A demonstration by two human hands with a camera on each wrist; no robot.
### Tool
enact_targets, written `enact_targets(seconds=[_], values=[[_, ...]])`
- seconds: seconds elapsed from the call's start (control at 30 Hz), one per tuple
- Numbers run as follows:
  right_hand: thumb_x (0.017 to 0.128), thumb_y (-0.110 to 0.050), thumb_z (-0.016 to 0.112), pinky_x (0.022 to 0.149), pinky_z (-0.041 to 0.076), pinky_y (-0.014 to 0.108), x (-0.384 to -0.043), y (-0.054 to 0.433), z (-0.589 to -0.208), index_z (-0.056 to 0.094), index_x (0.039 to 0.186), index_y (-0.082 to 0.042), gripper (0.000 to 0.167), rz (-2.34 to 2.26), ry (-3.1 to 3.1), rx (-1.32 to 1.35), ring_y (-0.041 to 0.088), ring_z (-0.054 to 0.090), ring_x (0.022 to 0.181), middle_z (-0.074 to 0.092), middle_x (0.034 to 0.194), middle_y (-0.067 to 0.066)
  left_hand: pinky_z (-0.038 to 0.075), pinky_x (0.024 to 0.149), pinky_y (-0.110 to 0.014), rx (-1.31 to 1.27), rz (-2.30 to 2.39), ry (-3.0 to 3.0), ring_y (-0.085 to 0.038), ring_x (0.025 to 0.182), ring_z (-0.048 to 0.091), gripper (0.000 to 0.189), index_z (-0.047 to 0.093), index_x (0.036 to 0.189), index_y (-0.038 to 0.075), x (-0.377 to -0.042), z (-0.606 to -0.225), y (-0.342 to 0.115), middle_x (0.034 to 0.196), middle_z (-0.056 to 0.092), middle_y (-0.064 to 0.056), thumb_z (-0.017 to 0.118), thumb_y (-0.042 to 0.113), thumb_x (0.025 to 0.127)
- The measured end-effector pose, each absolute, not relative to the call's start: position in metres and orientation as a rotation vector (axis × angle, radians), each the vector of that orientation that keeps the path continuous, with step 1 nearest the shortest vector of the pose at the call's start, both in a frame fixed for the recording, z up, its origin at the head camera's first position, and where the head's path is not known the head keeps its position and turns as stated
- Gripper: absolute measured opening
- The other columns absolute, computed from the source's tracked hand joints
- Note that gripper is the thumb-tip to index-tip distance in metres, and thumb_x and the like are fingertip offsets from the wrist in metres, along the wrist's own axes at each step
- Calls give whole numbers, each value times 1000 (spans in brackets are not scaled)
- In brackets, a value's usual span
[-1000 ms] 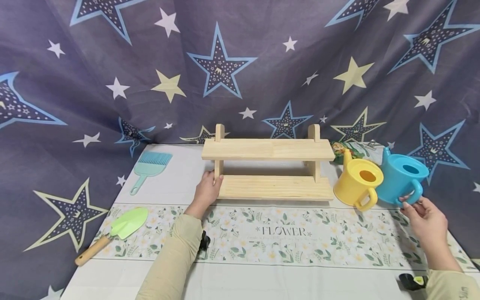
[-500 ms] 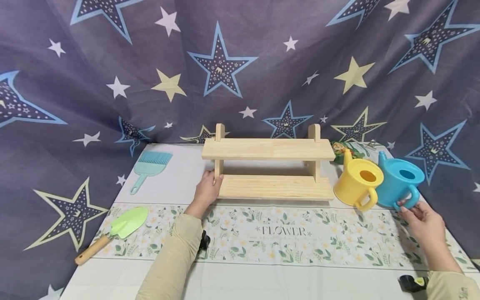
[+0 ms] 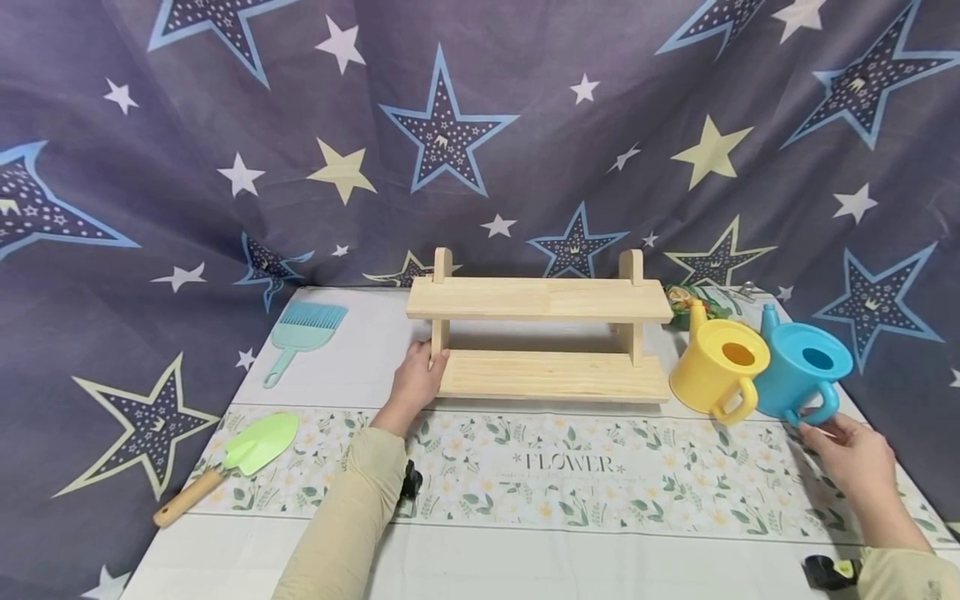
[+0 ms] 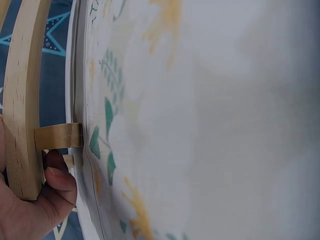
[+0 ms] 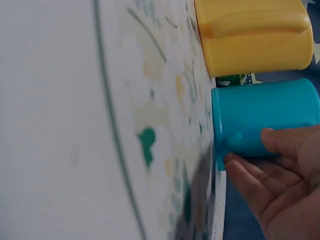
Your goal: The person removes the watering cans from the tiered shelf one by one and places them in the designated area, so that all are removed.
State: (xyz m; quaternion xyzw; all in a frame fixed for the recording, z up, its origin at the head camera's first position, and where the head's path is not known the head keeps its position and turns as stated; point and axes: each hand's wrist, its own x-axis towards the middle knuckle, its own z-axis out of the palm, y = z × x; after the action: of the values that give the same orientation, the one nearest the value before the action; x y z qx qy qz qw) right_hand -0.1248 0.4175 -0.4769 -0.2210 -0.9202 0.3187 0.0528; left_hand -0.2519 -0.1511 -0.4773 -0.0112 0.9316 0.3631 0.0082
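A two-tier wooden shelf [image 3: 551,375] stands in the middle of the table. My left hand [image 3: 417,377] grips the left end of its lower board; in the left wrist view the thumb and fingers lie on either side of the wood [image 4: 22,100]. On the right, a blue watering can [image 3: 783,371] stands upright beside a yellow watering can [image 3: 701,379]. With my right hand [image 3: 855,454] I hold the lower part of the blue can's handle. Thumb and fingers lie on opposite sides there in the right wrist view, and the hand [image 5: 285,175] hides much of the handle.
A teal dustpan with a brush [image 3: 303,333] lies at the back left. Nearer is a green trowel [image 3: 258,442] with a wooden handle. Some greenery [image 3: 678,308] lies behind the yellow can. A star-patterned curtain [image 3: 510,167] hangs behind the table.
The blue watering can has come down and slightly left, close to the yellow one, with my right hand on its handle. My left hand and the shelf have stayed in place.
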Motion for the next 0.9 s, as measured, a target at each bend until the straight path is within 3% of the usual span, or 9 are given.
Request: enact_targets(seconds=[0.13,0.33,0.57,0.83,0.9], values=[[98,-21,60,81,49,61,-122,410,-468,44,139,10,54,929,-2756,-771,54,50,117,49,132,34,43,101,-49,-31,1130,2912,-32,118,52,51,42,146,6,-252,-476,-151,127,46,-15,40,37,105],[100,-17,54,92,46,59,-117,394,-454,39,147,0,52,935,-2580,-939,47,47,125,46,141,26,42,101,-50,-20,1137,2917,-33,119,51,51,40,147,6,-254,-476,-151,129,45,-16,41,36,105],[101,-18,52,94,45,54,-107,377,-442,42,147,-8,48,921,-2469,-972,39,49,126,48,144,16,44,98,-49,-17,1123,2937,-32,114,53,50,45,144,4,-254,-476,-153,125,47,-16,41,36,105],[100,-26,56,98,47,34,-104,349,-424,54,141,-16,42,927,-2362,-897,21,55,124,55,138,7,43,100,-49,-14,1089,2949,-33,117,53,51,45,144,5,-255,-473,-156,128,47,-17,42,37,105],[99,-26,57,95,48,24,-104,342,-420,57,138,-17,40,912,-2348,-842,9,58,119,58,136,6,43,101,-50,-10,1076,2952,-34,119,52,51,44,144,4,-255,-473,-156,130,47,-18,42,36,105]])
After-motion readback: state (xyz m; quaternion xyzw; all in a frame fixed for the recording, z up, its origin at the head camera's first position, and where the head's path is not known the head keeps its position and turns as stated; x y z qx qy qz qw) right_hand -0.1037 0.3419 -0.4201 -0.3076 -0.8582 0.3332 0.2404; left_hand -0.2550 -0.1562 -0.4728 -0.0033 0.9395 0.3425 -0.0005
